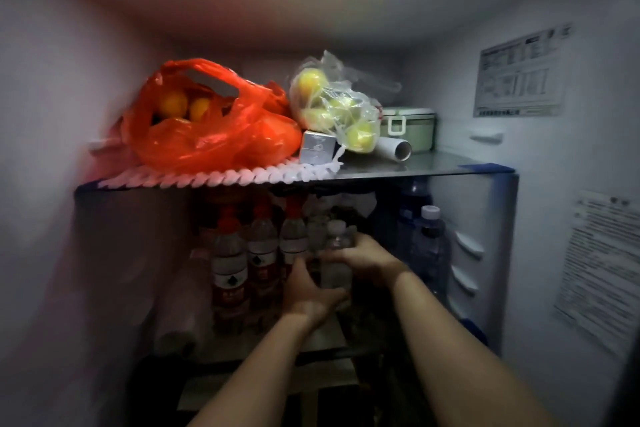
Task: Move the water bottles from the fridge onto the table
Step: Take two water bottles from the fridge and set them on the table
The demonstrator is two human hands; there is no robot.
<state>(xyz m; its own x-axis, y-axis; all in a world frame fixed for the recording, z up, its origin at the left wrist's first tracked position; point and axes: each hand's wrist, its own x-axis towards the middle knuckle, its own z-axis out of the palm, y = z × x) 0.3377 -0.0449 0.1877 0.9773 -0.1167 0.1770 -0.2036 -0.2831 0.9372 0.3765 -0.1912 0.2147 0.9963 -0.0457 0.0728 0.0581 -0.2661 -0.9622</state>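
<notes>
The clear water bottle (335,262) with the pale cap stands upright on the lower fridge shelf (242,345), just right of the row of red-capped bottles (258,250), and both my hands are on it. My right hand (363,262) wraps its upper body from the right, fingers curled round the front; my left hand (310,291) cups the lower part from the left and below. So both hands are closed on this one bottle, close together with the bottle between them.

To do this well, I judge I should lift only slightly, since the glass shelf (433,165) above leaves little headroom over the cap, then draw the bottle straight back toward me. Its neighbours stand tight against it on the left, so I should keep it upright and avoid dragging sideways, or the red-capped ones may topple. The table is not in view, so I will have to turn away from the fridge to reach it. Several bottles remain, including larger bluish ones (427,243) near the right wall.

As for writing, the red-capped bottles carry white and red labels with a dark mark, but the print is too blurred to read. The sticker (519,74) on the right wall and the printed sheet (599,263) below it are covered in small text and diagrams, also illegible. Above sit an orange bag of fruit (211,118) and a clear bag of yellow fruit (332,104).
</notes>
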